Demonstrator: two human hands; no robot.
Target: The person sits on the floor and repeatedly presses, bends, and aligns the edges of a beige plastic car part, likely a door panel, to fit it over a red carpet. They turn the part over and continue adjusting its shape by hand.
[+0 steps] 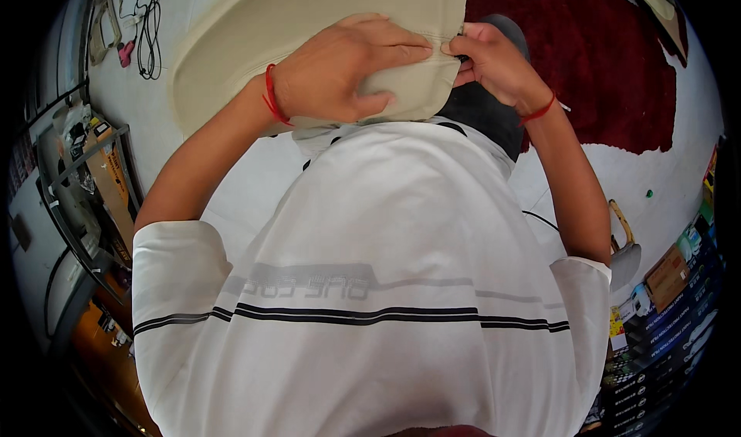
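The beige stitched panel (247,28) lies across the top of your view, spread over your lap, with its free right edge beside your dark trouser leg (478,116). Your left hand (328,70) rests palm down on the panel, fingers extended toward the double seam, thumb spread apart. Your right hand (498,62) pinches the panel's edge at the seam; a small dark piece (462,57) shows between its fingers, too covered to identify. Note that the left hand masks part of the seam. A red cord bracelet (273,96) encircles your left wrist; a second, your right. On the floor, a dark red carpet (606,74) occupies the area beyond your right hand, and a coil of black cable (149,47) lies to the left of the panel, with a pink object (126,54) beside it. At far left, a metal rack (89,154) holds an upright cardboard carton (112,178). At lower right, a brown cardboard box (668,277) sits near stacked dark blue boxes (656,360).
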